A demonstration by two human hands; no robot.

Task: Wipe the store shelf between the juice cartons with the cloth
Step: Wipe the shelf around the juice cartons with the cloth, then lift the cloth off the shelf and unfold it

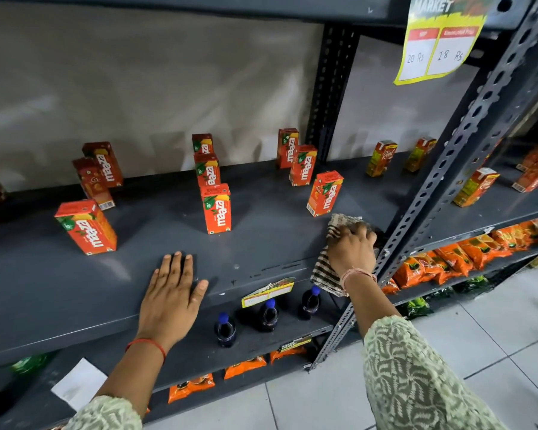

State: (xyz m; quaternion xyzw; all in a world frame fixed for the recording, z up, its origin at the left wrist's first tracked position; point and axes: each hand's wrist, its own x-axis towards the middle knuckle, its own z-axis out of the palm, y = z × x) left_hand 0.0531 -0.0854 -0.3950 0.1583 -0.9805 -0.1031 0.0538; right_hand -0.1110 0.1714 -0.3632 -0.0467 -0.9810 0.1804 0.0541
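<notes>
A dark grey metal shelf [261,243] carries several orange juice cartons standing apart in loose rows. The nearest ones are a carton [86,226] at front left, a carton [216,208] in the middle and a carton [324,193] at the right. My right hand [351,248] presses a striped brown-and-white cloth [323,274] onto the shelf's front right corner, just in front of the right carton. Part of the cloth hangs over the shelf edge. My left hand [171,293] lies flat, fingers spread, on the shelf's front edge and holds nothing.
A perforated steel upright [441,169] rises right beside the cloth. Beyond it a second bay holds yellow-green cartons [381,158]. A price tag [267,292] hangs on the shelf lip. Dark bottles [267,315] and orange packets [448,262] sit on lower shelves. A price sign [438,41] hangs above.
</notes>
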